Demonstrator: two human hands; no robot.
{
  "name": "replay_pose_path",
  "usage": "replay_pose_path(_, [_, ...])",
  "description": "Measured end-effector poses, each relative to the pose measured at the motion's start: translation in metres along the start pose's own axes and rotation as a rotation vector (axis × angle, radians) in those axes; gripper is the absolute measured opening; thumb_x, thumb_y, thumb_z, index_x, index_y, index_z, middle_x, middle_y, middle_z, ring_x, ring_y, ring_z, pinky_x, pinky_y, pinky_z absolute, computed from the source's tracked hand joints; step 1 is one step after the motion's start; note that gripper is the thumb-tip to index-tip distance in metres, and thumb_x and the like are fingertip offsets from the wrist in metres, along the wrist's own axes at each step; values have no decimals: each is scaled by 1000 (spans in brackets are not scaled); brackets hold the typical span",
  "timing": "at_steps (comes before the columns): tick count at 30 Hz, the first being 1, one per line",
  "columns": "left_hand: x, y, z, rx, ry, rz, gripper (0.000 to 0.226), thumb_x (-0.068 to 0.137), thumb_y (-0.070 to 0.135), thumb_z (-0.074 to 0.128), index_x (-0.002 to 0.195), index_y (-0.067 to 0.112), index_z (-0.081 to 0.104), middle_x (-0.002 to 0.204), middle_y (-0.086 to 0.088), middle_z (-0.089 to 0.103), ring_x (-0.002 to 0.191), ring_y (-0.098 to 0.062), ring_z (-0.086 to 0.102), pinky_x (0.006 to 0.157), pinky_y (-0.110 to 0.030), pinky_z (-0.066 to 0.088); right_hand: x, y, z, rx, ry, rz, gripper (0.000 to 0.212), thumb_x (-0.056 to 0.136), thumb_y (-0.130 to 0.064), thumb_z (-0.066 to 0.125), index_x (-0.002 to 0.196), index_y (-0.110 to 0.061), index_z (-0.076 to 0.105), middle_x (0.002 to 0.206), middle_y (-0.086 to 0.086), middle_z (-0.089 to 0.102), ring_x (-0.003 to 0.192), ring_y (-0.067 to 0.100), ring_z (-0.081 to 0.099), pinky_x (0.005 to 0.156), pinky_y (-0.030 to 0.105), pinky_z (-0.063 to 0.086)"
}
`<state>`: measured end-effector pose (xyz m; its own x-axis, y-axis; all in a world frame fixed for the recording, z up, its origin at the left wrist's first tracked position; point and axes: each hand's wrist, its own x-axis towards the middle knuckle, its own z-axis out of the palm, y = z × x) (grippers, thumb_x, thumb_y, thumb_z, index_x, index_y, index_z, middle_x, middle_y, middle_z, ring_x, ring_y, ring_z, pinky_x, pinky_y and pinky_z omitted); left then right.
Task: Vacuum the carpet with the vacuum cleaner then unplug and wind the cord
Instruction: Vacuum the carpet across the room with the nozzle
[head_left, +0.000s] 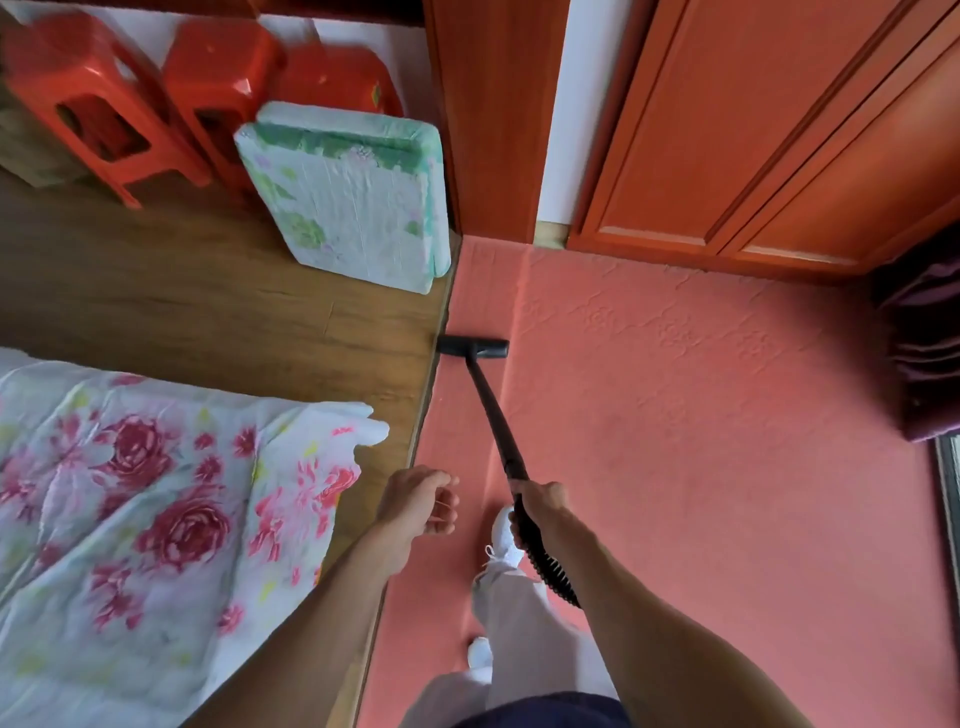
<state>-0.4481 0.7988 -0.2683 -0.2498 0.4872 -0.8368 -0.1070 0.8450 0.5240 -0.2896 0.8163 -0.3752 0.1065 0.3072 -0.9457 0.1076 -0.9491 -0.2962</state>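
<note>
**Vacuum Nozzle at Carpet Edge**

The black, bar-shaped plastic floor nozzle (472, 347) lies flat on the salmon-pink textured carpet (701, 415), its left end touching the edge of the raised wood-grain platform (218, 312). A slim black rigid wand (493, 415) slopes from the nozzle toward the near side, joining a ribbed black hose (550, 566). The right hand (537, 506) grasps the wand at its near end. The left hand (421, 501) hangs free beside the platform edge, fingers loosely curled, holding nothing. On the platform: a rose-printed quilt (130, 519) near left, a floral folded cushion (348, 192) far, red plastic stools (104, 98) behind. Open carpet extends right to orange-brown panelled wooden doors (753, 130).
</note>
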Motion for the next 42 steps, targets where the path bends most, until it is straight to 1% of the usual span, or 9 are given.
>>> replay_pose_path(11, [81,59,42,151,-76,-20,13,91,6,55,83,3,65,56,-7,62,44,-19,57,50,-30,51,84,-116,-22,117,-47,3,19,87,-18,64,83,-2,55,54,13,57,36,21,53,40,27,44])
replay_pose_path(14, [93,63,47,204,-68,-31,14,91,6,56,83,2,66,59,-10,63,47,-21,58,52,-32,50,82,-110,-39,78,-126,46,23,93,-20,59,84,-2,51,61,13,56,37,21,52,39,24,44])
replay_pose_path(18, [96,74,65,299,-74,-45,15,90,6,55,83,2,67,55,-7,62,46,-21,56,52,-30,50,60,-68,-66,-79,-148,77,31,95,-26,54,75,-3,47,60,11,48,45,23,51,52,33,47])
replay_pose_path(22, [99,88,86,357,-128,-19,14,89,5,55,82,1,66,54,-6,61,42,-17,53,46,-25,45,44,-44,-76,-11,-115,92,32,92,-29,61,86,0,49,59,11,50,35,20,49,39,24,43])
replay_pose_path(24, [102,96,94,363,-156,-12,14,91,4,53,88,-3,64,56,-8,59,42,-17,51,43,-23,44,40,-46,-63,35,-78,86,28,86,-25,64,80,-1,50,55,10,49,36,20,48,40,26,43])
replay_pose_path(27, [108,105,100,376,-213,-27,16,90,3,52,99,-8,60,57,-8,56,40,-16,49,42,-22,41,41,-53,-33,57,-54,101,26,66,-30,64,63,-7,52,50,8,52,49,26,53,54,36,49])
replay_pose_path(32, [143,126,89,371,-216,-36,17,88,1,55,95,-12,62,58,-12,56,39,-17,50,46,-23,42,51,-87,6,144,-59,142,18,87,-13,59,84,4,56,40,4,51,30,17,49,35,18,39])
replay_pose_path(37, [195,138,69,317,-169,-60,14,85,5,56,86,-4,67,57,-11,62,43,-23,54,56,-33,47,98,-129,9,146,19,131,29,93,-20,59,74,2,54,33,3,48,25,17,48,33,18,38])
replay_pose_path(42, [225,130,64,330,-138,-107,10,85,5,59,83,1,68,56,-10,61,42,-21,55,46,-28,49,147,-161,-12,157,62,122,30,91,-26,59,73,-2,54,53,12,55,37,21,54,39,23,43])
